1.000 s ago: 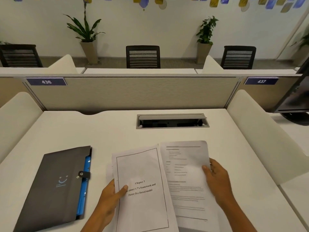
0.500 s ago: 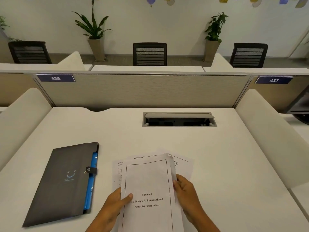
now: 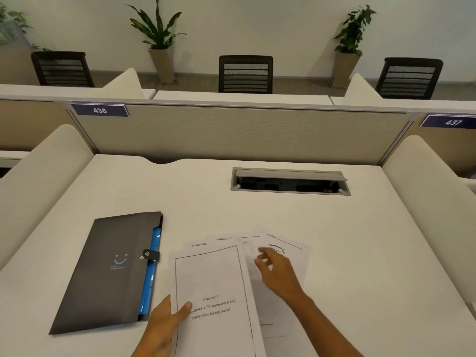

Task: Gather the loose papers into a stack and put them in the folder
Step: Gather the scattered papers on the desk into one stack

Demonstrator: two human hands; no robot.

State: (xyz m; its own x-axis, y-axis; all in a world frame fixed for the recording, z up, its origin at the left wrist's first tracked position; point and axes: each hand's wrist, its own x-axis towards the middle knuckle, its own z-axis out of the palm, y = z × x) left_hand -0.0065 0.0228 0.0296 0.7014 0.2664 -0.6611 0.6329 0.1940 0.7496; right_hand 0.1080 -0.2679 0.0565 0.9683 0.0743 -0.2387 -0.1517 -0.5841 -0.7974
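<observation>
Currently the left hand (image 3: 164,323) is pinching the lower left edge of the papers (image 3: 213,287), with its thumb lying across the printed cover sheet, in the lower centre of the frame. Half a second ago the right hand (image 3: 277,273) was gripping the right edge of a fairly squared bundle; it is now released, hovering with fingers loosely spread over sheets that are fanning out to the upper right, and it is holding nothing. Several top edges are showing staggered behind the cover sheet, so the stack is judged less aligned than it was, and the gathering step is not yet complete. The folder (image 3: 110,271) is lying shut on the desk (image 3: 360,253) at lower left, just beside the papers, its snap tab fastened and blue dividers showing along its right edge. Squaring the sheets is probably needed before insertion.
</observation>
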